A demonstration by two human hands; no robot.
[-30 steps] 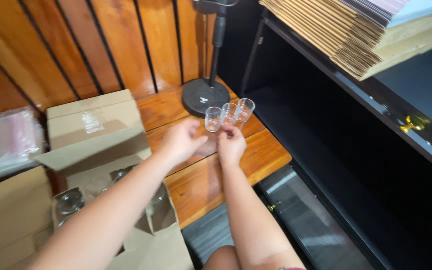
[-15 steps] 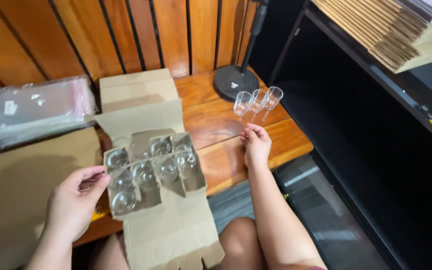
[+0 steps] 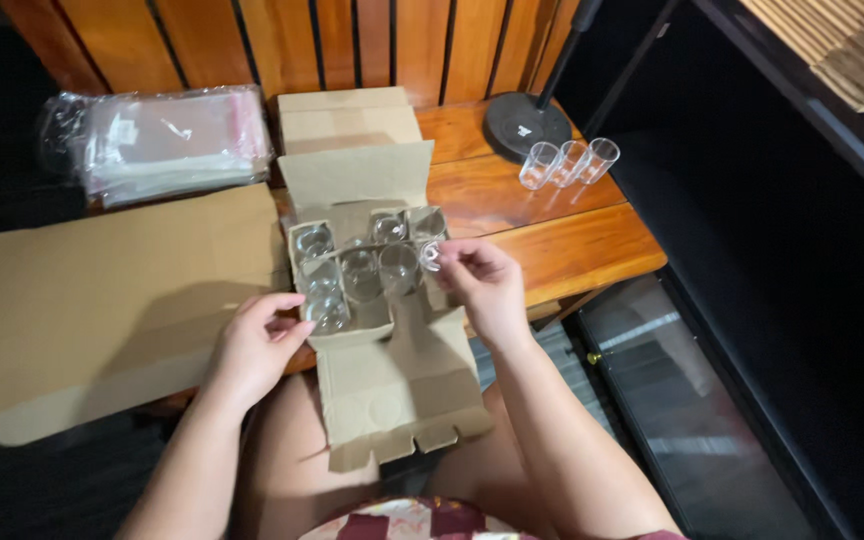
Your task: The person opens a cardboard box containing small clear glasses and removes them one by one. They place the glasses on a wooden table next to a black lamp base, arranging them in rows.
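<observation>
Pinched between thumb and fingertips of the right hand [image 3: 482, 285] is a small clear glass [image 3: 431, 256], held just over the right edge of the open box [image 3: 382, 300], its mouth turned left toward the compartments so that its long axis lies roughly level, left to right (the clear wall makes the exact tilt hard to read). The left hand [image 3: 257, 345] grips the near left corner of the box, fingers curled onto its cardboard edge beside the nearest glass in the divider. More glasses stand upright in the divider cells, mouths up. The box's far flap stands up, and its near flap hangs over the table edge toward the person's lap. Three glasses [image 3: 569, 162] stand in a tight row, touching, on the wooden table [image 3: 572, 245], far right of the box and just near a round black stand base [image 3: 524, 125]. Flat cardboard [image 3: 102, 290] lies left of the box; a stack of clear plastic bags [image 3: 167, 140] lies far left. Half a second earlier the right hand was empty and reaching up near the three glasses, and the left hovered open off the box; now both are at the box, one with a glass.
</observation>
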